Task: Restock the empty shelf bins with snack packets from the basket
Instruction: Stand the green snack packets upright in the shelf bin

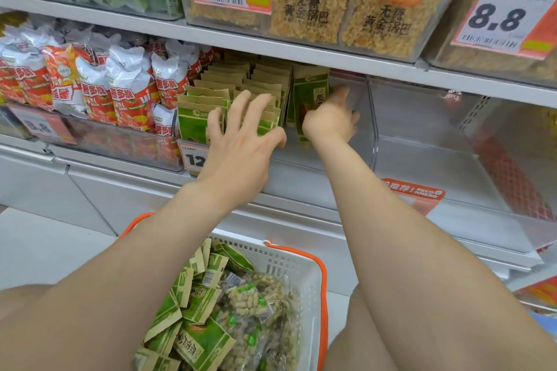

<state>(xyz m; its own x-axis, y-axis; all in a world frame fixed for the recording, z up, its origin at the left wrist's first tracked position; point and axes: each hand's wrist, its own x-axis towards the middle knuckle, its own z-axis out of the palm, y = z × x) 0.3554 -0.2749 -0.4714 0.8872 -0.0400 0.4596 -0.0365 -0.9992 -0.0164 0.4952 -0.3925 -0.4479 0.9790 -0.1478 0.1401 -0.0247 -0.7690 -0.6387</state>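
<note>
Left hand (241, 135): fingers splayed wide and straight, resting on the tops of the packet row (208, 99) and bracing it. It grips nothing.

Right hand (330, 120): fingers curled at the right edge of the upright packet (310, 93), which looks pinched. It's a bit blurred, so that's a judgement. The packet stands just right of the left hand, at the end of the row, inside the clear bin (358, 129). Further right of the right hand is the empty bin (422, 144).

More stock is below both forearms in the basket (304, 259): loose green packets (199, 337) plus clear peanut bags (256, 301).

Handling, my read:
- The packets are flat kraft-paper pouches, light and semi-stiff, and they hold shape when stood on edge.
- The paper face isn't slippery, so a light pinch should do.
- Best hold is the side edge or top seal, not the middle, since the contents may crush.
- They tip easily in a loose row, so it needs a brace like the left hand gives.
- The peanut bags are film, so slicker and floppier. Take those by the seam.
</note>
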